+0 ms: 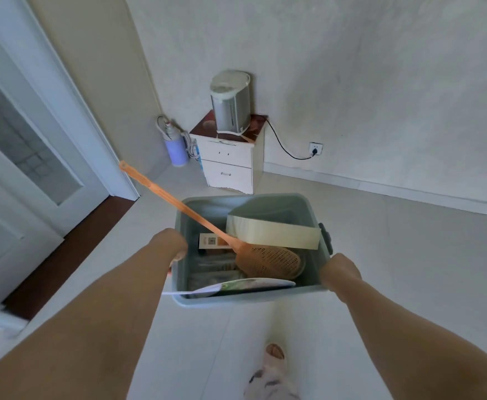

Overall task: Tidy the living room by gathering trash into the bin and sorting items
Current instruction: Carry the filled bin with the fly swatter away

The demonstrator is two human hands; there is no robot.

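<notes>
While both hands carry the load, we log the gathering stage as well under way. The left hand (173, 245) grasps the left rim of the grey-green plastic bin (251, 298), and the right hand (341, 269) grasps the right rim just below a dark side latch. The bin hangs above the pale floor, in front of the person.

Inside it:
- an orange fly swatter (265, 259), with its handle jutting out over the far-left corner
- a pale cardboard sheet (274, 233) leaning across the far side
- a small box with a QR code (212, 241)
- a printed leaflet (251, 284) along the near wall

We judge the collecting largely done for these items. Sorting them, and setting the bin down, are left.

Ahead, a white two-drawer cabinet (230, 166) bears an electric water boiler (230, 105) (plugged into a wall socket (315, 148)).

Hard to read:
- The fingers of both hands are mostly hidden behind the rims.
- The bin's lower layer is dark and jumbled.
- We cannot see the rest of the room, so any remaining trash is unknown.
</notes>
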